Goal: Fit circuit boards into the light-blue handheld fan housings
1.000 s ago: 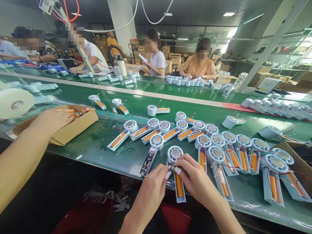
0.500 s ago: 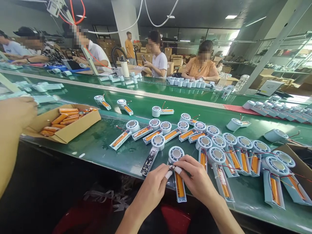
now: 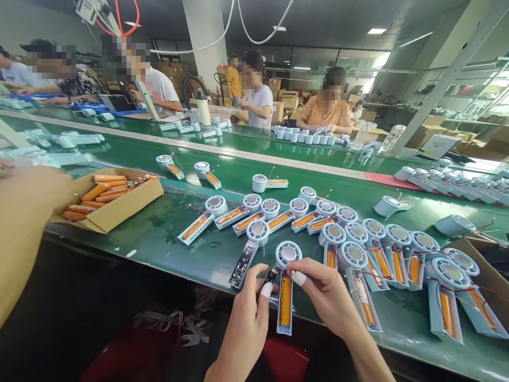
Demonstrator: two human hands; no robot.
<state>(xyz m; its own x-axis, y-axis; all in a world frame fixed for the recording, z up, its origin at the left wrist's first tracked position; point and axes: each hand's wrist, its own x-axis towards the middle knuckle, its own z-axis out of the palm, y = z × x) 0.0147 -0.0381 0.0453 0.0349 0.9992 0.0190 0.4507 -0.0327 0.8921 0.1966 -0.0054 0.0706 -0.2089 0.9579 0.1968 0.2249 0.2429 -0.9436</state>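
Note:
My left hand is closed on a narrow dark circuit board, gripped between thumb and fingers. Just right of it lies a pale blue handheld fan with a round head. Its open handle holds an orange battery. My right hand pinches a tiny wire connector beside the lower edge of the fan head, mostly hidden by the fingertips. Both thumbs wear white covers. Another fan, up and to the left, has a black circuit board over its handle.
Several fans with exposed orange batteries crowd the right of the green bench. A cardboard box of orange batteries stands left, near another person's arm. More fans lie on the green belt. Co-workers sit across it.
My hands have moved apart from their meeting point below the fan head. The circuit board now shows in my left hand, and the fan handle has swung slightly left.

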